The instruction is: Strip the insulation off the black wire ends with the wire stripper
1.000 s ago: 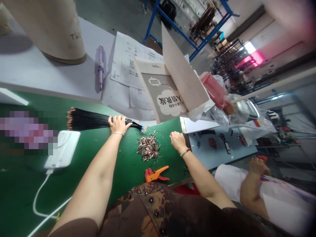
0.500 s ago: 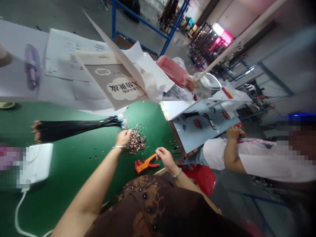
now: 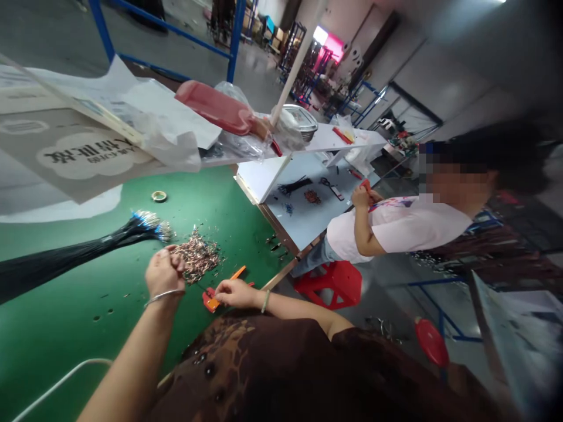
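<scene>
On the green tabletop, a pair of orange and red wire strippers (image 3: 211, 303) lies near my body. My right hand (image 3: 235, 292) covers its middle, fingers closed on it close to the head; an orange handle sticks out behind the hand. My left hand (image 3: 165, 272) is closed at the near left side of a heap of small copper-coloured bits (image 3: 200, 256); whatever its fingers hold is hidden. Beyond that hand lies a bundle of black wires (image 3: 109, 240) with blue and silvery tips towards the heap.
A roll of tape (image 3: 159, 196) lies behind the heap. The white shelf (image 3: 229, 158) carries papers, a booklet (image 3: 88, 152) and a red plastic piece (image 3: 215, 108). At right, a co-worker (image 3: 391, 231) sits by a red stool (image 3: 329, 285) at a light-blue table. A white cable (image 3: 65, 378) crosses at lower left.
The view has swung right. My right hand has moved from the handle's end towards the head of the wire strippers. My left hand has drawn back slightly towards me, beside the heap.
</scene>
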Demonstrator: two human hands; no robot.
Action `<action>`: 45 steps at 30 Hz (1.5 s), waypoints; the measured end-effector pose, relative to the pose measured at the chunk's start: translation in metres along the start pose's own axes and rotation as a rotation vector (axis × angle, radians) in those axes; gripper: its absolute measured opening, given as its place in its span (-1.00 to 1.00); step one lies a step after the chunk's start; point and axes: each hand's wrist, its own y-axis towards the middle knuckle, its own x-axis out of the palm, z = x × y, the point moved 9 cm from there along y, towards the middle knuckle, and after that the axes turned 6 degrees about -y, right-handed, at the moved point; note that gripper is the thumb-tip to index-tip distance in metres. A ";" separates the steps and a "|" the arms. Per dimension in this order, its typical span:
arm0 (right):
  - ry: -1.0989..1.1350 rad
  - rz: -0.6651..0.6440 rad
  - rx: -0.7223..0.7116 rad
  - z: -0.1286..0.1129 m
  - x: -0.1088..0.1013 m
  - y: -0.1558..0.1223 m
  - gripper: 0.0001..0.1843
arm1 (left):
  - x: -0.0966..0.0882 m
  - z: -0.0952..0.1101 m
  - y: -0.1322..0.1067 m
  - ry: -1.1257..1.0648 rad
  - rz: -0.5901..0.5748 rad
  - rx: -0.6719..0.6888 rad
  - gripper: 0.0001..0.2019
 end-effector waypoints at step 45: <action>-0.435 0.317 -0.270 -0.065 -0.088 0.041 -0.73 | -0.081 0.113 0.204 1.695 -0.149 0.175 -0.69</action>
